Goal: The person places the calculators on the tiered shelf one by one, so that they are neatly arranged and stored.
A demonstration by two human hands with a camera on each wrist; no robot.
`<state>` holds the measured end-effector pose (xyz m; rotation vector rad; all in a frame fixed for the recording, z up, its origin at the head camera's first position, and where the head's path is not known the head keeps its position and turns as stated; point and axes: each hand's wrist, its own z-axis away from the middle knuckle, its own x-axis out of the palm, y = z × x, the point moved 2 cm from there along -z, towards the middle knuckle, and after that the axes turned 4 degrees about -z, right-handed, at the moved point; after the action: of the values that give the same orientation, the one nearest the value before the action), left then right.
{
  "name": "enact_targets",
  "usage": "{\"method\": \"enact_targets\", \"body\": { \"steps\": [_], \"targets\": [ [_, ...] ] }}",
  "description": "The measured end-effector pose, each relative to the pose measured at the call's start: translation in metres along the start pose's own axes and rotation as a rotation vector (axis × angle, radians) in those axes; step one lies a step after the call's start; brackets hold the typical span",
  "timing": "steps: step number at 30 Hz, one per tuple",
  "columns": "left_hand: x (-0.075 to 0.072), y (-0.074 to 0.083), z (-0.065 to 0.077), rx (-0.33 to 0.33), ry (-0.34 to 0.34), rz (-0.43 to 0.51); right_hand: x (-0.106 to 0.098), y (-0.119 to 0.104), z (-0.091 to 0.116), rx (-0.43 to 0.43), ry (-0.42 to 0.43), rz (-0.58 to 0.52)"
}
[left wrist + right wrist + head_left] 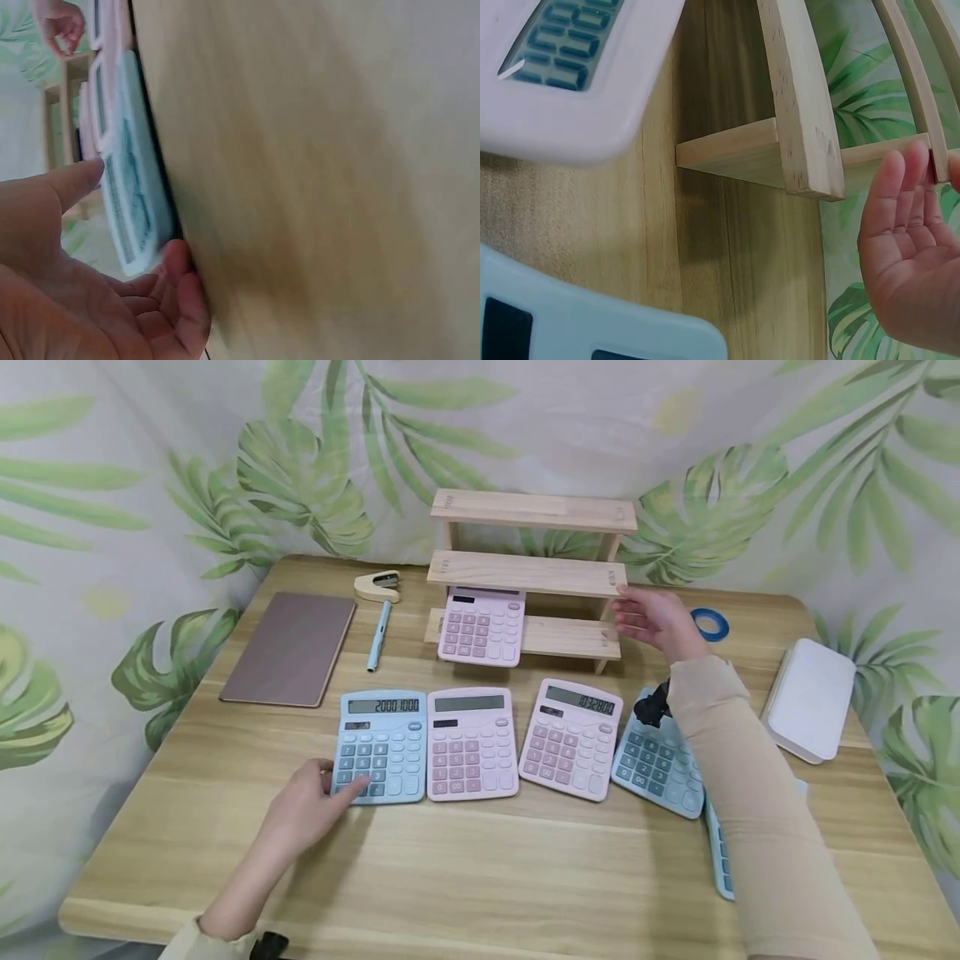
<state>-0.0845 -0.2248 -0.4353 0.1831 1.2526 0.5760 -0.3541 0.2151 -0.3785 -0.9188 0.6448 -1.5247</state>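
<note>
My left hand (pixel 307 806) holds the left edge of a light-blue calculator (pixel 401 752), its thumb over the lower keys and its fingers curled at the side. In the left wrist view the fingertips (pixel 177 262) meet the calculator's edge close to the table. At the back, my right hand (pixel 656 618) pinches the right end of the middle board of a three-tier wooden shelf (pixel 525 572). The right wrist view shows its fingers (pixel 889 180) against that board. A pink calculator (pixel 480 631) leans on the lowest tier.
Two pink calculators (pixel 472 743) (pixel 572 739) lie beside the held one, then another blue calculator (pixel 652 768). A further blue one (pixel 720 852) is mostly under the right sleeve. Around them are a brown notebook (pixel 288 647), pen (pixel 379 635), stapler (pixel 377 585), blue tape (pixel 709 624) and white box (pixel 810 697).
</note>
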Motion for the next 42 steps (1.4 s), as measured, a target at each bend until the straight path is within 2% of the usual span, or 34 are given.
{"method": "enact_targets", "body": {
  "steps": [9, 13, 19, 22, 25, 27, 30, 32, 34, 35, 37, 40, 42],
  "targets": [
    [-0.003, -0.002, -0.016, 0.042, -0.058, -0.058, -0.002, 0.0, -0.002, -0.001, 0.006, 0.002],
    [-0.005, -0.005, -0.017, 0.048, -0.092, -0.004, -0.002, 0.0, -0.002, 0.003, 0.005, -0.001],
    [-0.004, -0.013, -0.01, 0.016, -0.141, 0.201, -0.004, 0.0, -0.001, -0.006, 0.009, 0.024],
    [-0.002, -0.018, -0.007, -0.019, -0.177, 0.362, -0.003, -0.001, -0.001, -0.015, 0.004, 0.025],
    [-0.004, -0.024, -0.006, -0.043, -0.17, 0.542, -0.001, -0.001, -0.003, -0.002, -0.009, 0.005],
    [-0.009, -0.027, -0.004, -0.046, -0.135, 0.634, -0.001, 0.0, -0.004, 0.008, -0.007, -0.01],
    [-0.02, -0.03, 0.002, -0.028, -0.039, 0.707, 0.001, 0.0, -0.006, 0.016, 0.001, -0.016],
    [-0.028, -0.026, 0.007, 0.018, 0.015, 0.76, 0.001, 0.0, -0.006, 0.014, 0.003, -0.007],
    [-0.035, -0.016, 0.011, 0.059, 0.046, 0.833, -0.001, 0.0, -0.005, 0.011, 0.003, -0.003],
    [-0.037, -0.009, 0.012, 0.083, 0.029, 0.894, -0.001, -0.001, -0.004, 0.009, 0.001, -0.001],
    [-0.039, 0.012, 0.012, 0.119, -0.085, 1.037, -0.002, -0.002, -0.003, 0.002, -0.002, -0.003],
    [-0.037, 0.051, 0.007, 0.097, -0.349, 1.212, -0.002, -0.002, -0.002, -0.008, -0.003, -0.008],
    [-0.032, 0.078, 0.002, 0.058, -0.503, 1.283, 0.0, -0.001, -0.002, -0.014, -0.009, 0.006]
  ]
}}
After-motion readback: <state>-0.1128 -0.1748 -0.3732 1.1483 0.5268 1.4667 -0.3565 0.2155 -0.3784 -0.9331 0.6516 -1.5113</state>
